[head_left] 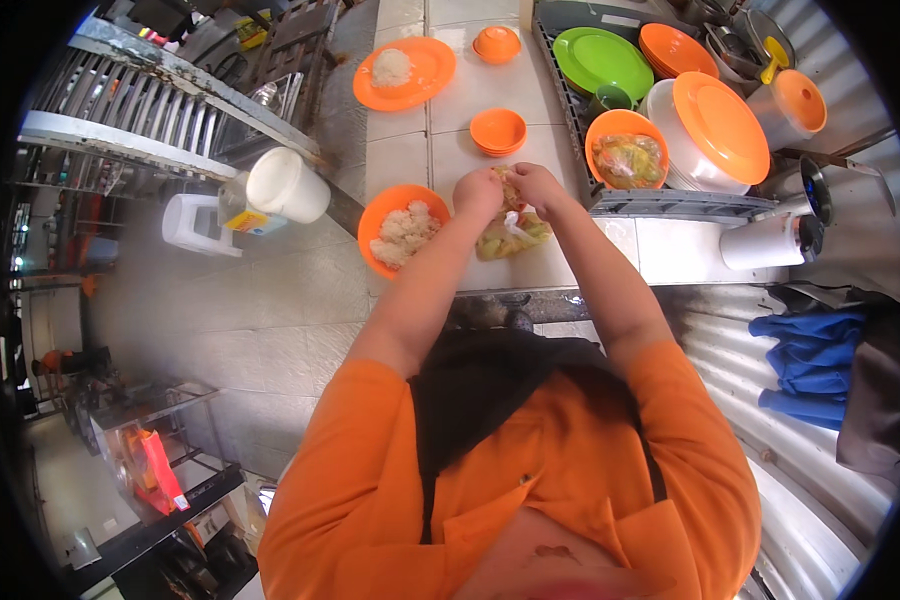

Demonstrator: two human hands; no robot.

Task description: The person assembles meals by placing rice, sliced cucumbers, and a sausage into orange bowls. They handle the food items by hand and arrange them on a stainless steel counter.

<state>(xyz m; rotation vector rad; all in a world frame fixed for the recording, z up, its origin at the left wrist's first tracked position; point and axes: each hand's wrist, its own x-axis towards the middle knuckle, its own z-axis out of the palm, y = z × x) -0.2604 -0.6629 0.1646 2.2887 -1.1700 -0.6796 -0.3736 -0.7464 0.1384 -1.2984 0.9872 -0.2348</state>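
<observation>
Both my arms reach out over the white tiled counter (610,245). My left hand (478,194) and my right hand (536,190) are close together, fingers pinched on the top of a clear plastic bag (511,238). Pale green and yellowish pieces, perhaps cut vegetables, show through the plastic. Some reddish content shows between my fingers; whether it belongs to a second bag, I cannot tell. Left of the bag is an orange bowl (368,225) with white rice (407,236). Small stacked orange bowls (498,130) stand just beyond my hands.
Farther back lie an orange plate (435,68) with a rice mound (391,67) and more small orange bowls (497,44). At right, a grey crate (670,205) holds plates, lidded tubs and an orange bowl with a bagged food (628,160). A white bucket (288,186) stands left.
</observation>
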